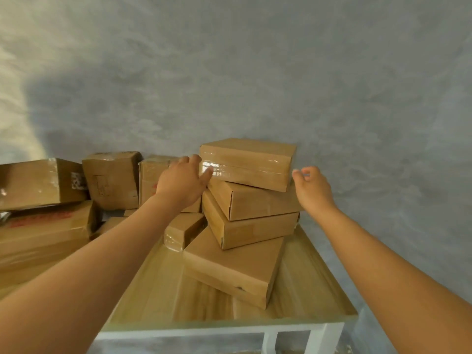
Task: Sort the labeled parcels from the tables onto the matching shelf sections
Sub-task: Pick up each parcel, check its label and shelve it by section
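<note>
While both bare arms reach out over the pale wooden tabletop [301,282], things lie thus:
Near right corner: a flat brown cardboard parcel [229,267] at the base of a four-high stack.
Stack top: a flat tape-wrapped brown cardboard box [246,162], skewed.
Left hand [182,180]: fingers spread, touching that box's left end.
Right hand [313,186]: loosely curled, holding nothing, just beside its right end.
Far left edge: a jumble of brown cartons [112,178].

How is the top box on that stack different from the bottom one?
The top box is wrapped in shiny clear tape; the bottom box looks plain and matte. The top box sits highest, with the left hand touching its end; the bottom box lies directly on the table, untouched. Both are flat brown cardboard parcels.
</note>
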Available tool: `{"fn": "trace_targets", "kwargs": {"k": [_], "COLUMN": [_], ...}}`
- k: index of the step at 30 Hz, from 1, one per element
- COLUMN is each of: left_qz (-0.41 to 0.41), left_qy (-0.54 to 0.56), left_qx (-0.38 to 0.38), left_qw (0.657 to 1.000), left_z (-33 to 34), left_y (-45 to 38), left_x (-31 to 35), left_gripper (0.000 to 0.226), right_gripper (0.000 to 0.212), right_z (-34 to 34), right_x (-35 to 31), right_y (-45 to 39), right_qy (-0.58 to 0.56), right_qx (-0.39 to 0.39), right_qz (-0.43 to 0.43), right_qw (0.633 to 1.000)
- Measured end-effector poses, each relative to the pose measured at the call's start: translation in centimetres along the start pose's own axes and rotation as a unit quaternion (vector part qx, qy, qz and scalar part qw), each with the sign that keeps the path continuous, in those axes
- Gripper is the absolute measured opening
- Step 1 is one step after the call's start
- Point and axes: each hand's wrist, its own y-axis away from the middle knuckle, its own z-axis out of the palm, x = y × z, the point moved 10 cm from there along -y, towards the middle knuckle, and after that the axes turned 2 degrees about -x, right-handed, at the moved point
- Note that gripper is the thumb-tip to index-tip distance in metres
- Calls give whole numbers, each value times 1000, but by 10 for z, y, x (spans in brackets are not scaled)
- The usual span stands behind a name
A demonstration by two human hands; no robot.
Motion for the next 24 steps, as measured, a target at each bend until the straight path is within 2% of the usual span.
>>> {"fn": "trace_targets", "kwargs": {"k": [4,6,8,9,13,15,17,18,21,24], "left_qz": [-103,-152,-204,-227,-305,-337,-349,-347,-325,-300], "left_qy": [144,224,292,323,419,469,518,530,553,584], "left_qx": [15,20,9,1,-67,-102,-116,-118,-106,-96], "left_qw": [984,963,935,919,853,810,772,765,760,748], "left_z": [12,18,27,33,66,83,92,93,90,83], "left_y": [-44,-63,-76,-82,-90,-88,-89,-91,-98,-102], "left_x": [-17,-24,-29,-32,-38,-37,-33,-32,-32,-31], "left_gripper": [63,65,68,70,74,67,64,64,59,54], "right_gripper": [40,55,76,78,56,59,62,61,56,49], "right_z": [10,20,32,40,60,61,60,59,61,64], "right_x": [11,17,21,23,31,37,40,40,38,30], "right_y": [-54,-73,-84,-88,-90,-91,-94,-95,-96,-92], "right_qy": [-67,-114,-149,-163,-177,-171,-169,-170,-193,-274], "right_qx": [-29,-59,-93,-116,-188,-197,-198,-197,-194,-188], "right_qz": [55,94,135,147,164,166,161,160,170,188], "right_qw": [996,987,975,969,952,951,952,952,947,924]}}
